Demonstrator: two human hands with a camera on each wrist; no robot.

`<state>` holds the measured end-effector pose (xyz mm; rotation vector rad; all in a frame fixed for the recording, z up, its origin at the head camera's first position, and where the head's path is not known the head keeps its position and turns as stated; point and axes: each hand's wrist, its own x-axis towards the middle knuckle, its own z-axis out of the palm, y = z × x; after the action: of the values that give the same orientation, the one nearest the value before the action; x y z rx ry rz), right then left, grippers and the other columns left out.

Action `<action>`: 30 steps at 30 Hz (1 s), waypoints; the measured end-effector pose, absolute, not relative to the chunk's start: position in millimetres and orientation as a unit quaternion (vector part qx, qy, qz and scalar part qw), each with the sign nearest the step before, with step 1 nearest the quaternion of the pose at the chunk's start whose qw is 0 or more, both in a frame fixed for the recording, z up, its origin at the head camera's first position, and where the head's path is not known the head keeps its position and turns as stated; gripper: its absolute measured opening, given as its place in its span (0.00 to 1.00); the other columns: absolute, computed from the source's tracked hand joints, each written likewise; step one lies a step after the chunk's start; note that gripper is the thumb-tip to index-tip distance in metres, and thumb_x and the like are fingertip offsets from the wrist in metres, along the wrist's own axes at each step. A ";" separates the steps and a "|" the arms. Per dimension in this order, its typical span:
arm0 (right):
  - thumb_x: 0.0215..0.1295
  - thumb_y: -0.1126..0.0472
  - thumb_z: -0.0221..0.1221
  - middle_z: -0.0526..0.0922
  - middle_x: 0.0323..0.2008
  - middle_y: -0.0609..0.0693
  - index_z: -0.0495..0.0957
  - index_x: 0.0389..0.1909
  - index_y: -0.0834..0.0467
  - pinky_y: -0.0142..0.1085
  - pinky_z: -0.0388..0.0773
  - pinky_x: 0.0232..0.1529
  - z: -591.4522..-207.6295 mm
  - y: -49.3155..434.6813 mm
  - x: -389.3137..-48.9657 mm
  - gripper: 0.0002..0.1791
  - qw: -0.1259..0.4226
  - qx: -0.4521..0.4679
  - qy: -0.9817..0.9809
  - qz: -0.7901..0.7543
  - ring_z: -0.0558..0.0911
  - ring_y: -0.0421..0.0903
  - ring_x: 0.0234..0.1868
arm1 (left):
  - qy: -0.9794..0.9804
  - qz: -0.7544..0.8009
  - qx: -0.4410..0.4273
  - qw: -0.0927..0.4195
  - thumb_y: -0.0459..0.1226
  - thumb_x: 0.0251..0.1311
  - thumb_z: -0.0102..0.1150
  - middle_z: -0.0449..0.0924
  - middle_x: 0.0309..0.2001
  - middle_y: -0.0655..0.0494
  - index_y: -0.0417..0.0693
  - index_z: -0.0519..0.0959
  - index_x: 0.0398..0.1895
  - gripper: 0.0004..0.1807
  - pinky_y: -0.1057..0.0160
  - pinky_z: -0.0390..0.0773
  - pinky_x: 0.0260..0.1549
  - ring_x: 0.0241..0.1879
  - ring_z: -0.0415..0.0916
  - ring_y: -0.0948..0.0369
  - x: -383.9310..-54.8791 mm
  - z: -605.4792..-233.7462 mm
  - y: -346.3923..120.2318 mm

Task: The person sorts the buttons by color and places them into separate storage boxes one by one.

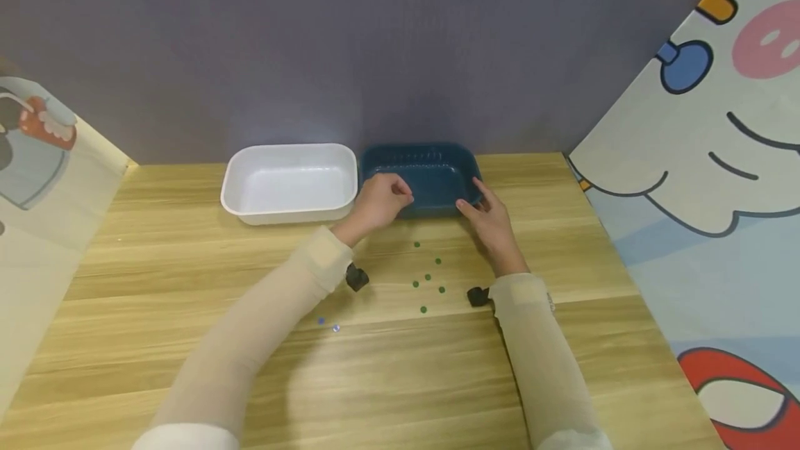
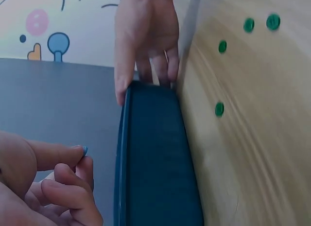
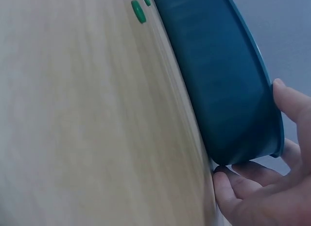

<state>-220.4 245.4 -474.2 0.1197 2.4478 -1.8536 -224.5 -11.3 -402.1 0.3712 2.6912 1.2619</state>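
In the left wrist view my left hand point(image 2: 53, 182) pinches a small blue button point(image 2: 85, 151) between thumb and forefinger. The head view shows this left hand point(image 1: 380, 198) above the left part of a dark blue tray point(image 1: 440, 213); the button cannot be made out there. My right hand point(image 1: 494, 229) grips the tray's right end. Seen from the right wrist, its thumb point(image 3: 286, 97) lies on the rim and the other fingers point(image 3: 243, 184) bend against the outer wall near the base. Several green buttons point(image 1: 428, 277) lie scattered on the wooden table in front of the tray.
A white tray point(image 1: 290, 217) stands directly left of the blue one, both against the grey back panel point(image 1: 300, 47). Two small blue buttons point(image 1: 321, 321) lie nearer the front, by the left forearm. Black wrist-camera mounts point(image 1: 357, 277) hang beneath both wrists.
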 end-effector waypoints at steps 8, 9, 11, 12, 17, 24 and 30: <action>0.68 0.49 0.66 0.45 0.80 0.54 0.55 0.80 0.44 0.49 0.61 0.72 -476.3 245.0 -219.9 0.44 0.035 0.037 0.797 -0.602 0.56 0.61 0.76 | 0.902 0.416 0.092 0.068 0.37 0.69 0.62 0.84 0.39 0.52 0.45 0.83 0.39 0.05 0.56 0.80 0.38 0.36 0.80 0.56 -241.5 -404.3 -16.7; 0.68 0.48 0.66 0.45 0.80 0.54 0.55 0.80 0.44 0.49 0.61 0.72 -476.9 245.0 -220.0 0.44 0.036 0.037 0.797 -0.602 0.56 0.61 0.76 | 0.903 0.415 0.088 0.066 0.37 0.70 0.61 0.84 0.39 0.52 0.45 0.84 0.39 0.05 0.56 0.80 0.37 0.36 0.80 0.56 -243.1 -405.2 -17.3; 0.67 0.48 0.66 0.45 0.80 0.54 0.55 0.79 0.43 0.49 0.61 0.72 -478.3 245.3 -220.3 0.44 0.037 0.038 0.796 -0.602 0.56 0.61 0.76 | 0.906 0.410 0.083 0.062 0.36 0.69 0.61 0.85 0.39 0.51 0.45 0.84 0.39 0.05 0.57 0.80 0.37 0.35 0.79 0.56 -245.7 -406.7 -18.3; 0.67 0.47 0.66 0.45 0.80 0.54 0.55 0.79 0.43 0.49 0.61 0.72 -478.7 245.5 -220.4 0.44 0.037 0.038 0.796 -0.604 0.56 0.61 0.76 | 0.908 0.407 0.083 0.060 0.36 0.69 0.61 0.85 0.38 0.51 0.44 0.84 0.38 0.05 0.57 0.80 0.37 0.34 0.79 0.56 -246.4 -407.0 -18.6; 0.67 0.47 0.66 0.45 0.80 0.53 0.56 0.79 0.43 0.49 0.62 0.71 -479.0 246.6 -220.5 0.44 0.033 0.037 0.790 -0.611 0.56 0.61 0.76 | 0.910 0.402 0.089 0.055 0.36 0.69 0.61 0.85 0.36 0.52 0.45 0.84 0.38 0.05 0.58 0.79 0.34 0.31 0.78 0.56 -246.3 -407.1 -19.8; 0.67 0.48 0.66 0.46 0.80 0.54 0.56 0.79 0.43 0.48 0.62 0.71 -477.2 246.8 -220.0 0.44 0.029 0.038 0.791 -0.610 0.56 0.61 0.76 | 0.908 0.405 0.091 0.058 0.36 0.70 0.60 0.84 0.37 0.52 0.45 0.84 0.38 0.05 0.58 0.79 0.34 0.32 0.79 0.56 -242.4 -404.6 -21.4; 0.67 0.48 0.66 0.45 0.80 0.53 0.56 0.79 0.41 0.49 0.61 0.71 -476.0 247.5 -221.0 0.43 0.034 0.041 0.791 -0.609 0.55 0.60 0.76 | 0.900 0.417 0.108 0.061 0.36 0.69 0.61 0.83 0.37 0.53 0.45 0.83 0.38 0.04 0.56 0.79 0.37 0.36 0.78 0.56 -235.2 -402.6 -26.5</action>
<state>-221.0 247.5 -476.0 0.1259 2.4329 -1.8730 -235.2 -26.5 -402.6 0.3268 2.7234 1.2610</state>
